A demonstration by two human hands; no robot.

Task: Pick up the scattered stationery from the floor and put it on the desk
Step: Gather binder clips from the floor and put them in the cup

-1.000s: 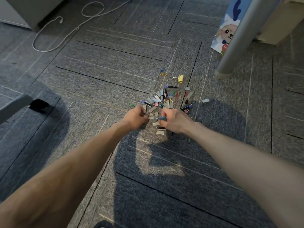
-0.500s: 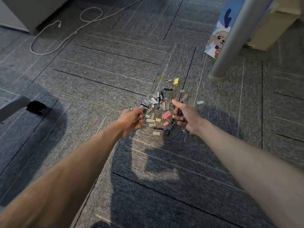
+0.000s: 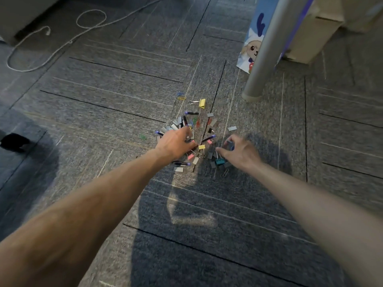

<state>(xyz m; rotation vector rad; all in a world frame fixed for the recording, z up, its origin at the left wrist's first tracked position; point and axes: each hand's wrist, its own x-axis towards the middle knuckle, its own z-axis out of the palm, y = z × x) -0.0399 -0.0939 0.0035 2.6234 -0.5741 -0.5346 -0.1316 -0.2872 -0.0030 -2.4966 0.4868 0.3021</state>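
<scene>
Small stationery lies in a heap on the grey carpet: grey staple strips, ink refills, paper clips and binder clips. My left hand rests on the heap's left side with its fingers spread over the pieces. Just to the right, my right hand is curled like a claw, and a small blue piece shows between its thumb and fingers. A teal binder clip lies under that hand, and a yellow binder clip lies between the hands. Another yellow binder clip and two paper clips lie farther off.
A grey desk leg stands to the right of the heap, with a cartoon-printed bag and a cardboard box behind it. A white cable loops across the far left carpet. A black caster sits at the left edge.
My hands have drifted apart. The left one has gone from a fist to fingers laid over the heap, and the right one has shifted right and curled over the teal clip.
</scene>
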